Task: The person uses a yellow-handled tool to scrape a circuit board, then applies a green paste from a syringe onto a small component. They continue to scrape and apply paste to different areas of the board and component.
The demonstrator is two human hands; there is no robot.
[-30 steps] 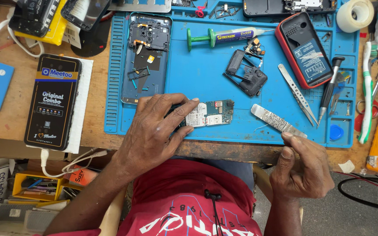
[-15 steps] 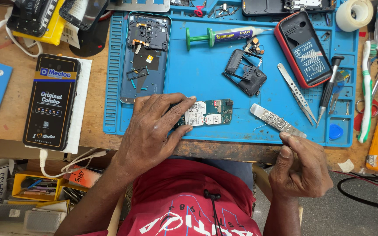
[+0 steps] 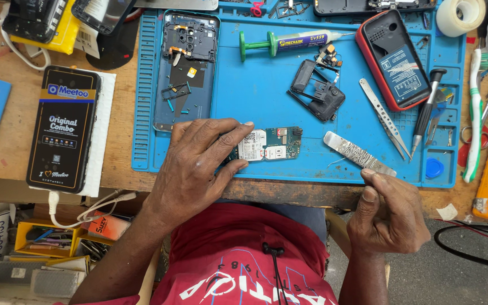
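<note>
Head view: the left hand (image 3: pixel 196 169) presses a green circuit board (image 3: pixel 269 143) onto the blue mat (image 3: pixel 266 85), fingers spread flat and now shifted slightly, steadying it. The right hand (image 3: pixel 390 212), fingers pinched, grips a flat metal tool (image 3: pixel 357 153) beside the board, at the tabletop (image 3: pixel 18 118) edge.

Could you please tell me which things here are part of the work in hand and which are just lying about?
In hand: left hand pressing the green circuit board; right hand pinching the flat metal tool.

Lying about: tweezers, green syringe, red phone shell, tape roll, screwdriver.
</note>
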